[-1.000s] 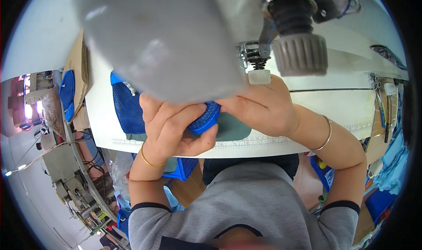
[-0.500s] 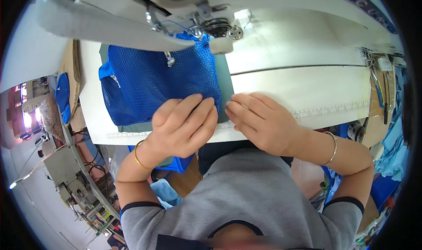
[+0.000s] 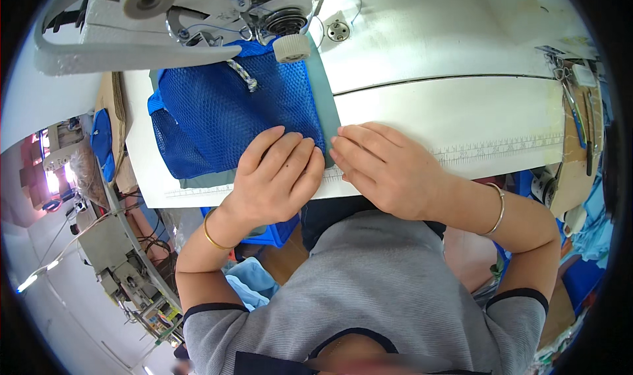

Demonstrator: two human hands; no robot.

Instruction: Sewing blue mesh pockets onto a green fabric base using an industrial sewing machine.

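A blue mesh drawstring bag (image 3: pixel 217 114) lies over a grey-green fabric piece (image 3: pixel 323 88) under the sewing machine head (image 3: pixel 191 60). A speckled white cord (image 3: pixel 244 75) sticks out of the bag's top. My left hand (image 3: pixel 280 174) rests on the bag's near right corner, its fingers stretched forward and slightly apart. At the right edge of the grey-green piece, my right hand (image 3: pixel 389 167) lies with fingers extended and fingertips touching the fabric. The machine's needle area is hidden behind a white round knob (image 3: pixel 291 48).
A printed ruler strip (image 3: pixel 501 149) runs along the white table's near edge. Scissors (image 3: pixel 564 78) and tweezers-like tools (image 3: pixel 589 131) lie at the far right on cardboard. Below the table are a blue crate (image 3: pixel 273 233) and light blue cloth (image 3: pixel 254 279).
The whole view has shifted, so the machine head appears farther left and higher. My right fingertips have come onto the fabric's edge. The bag stays nearly in place on the table.
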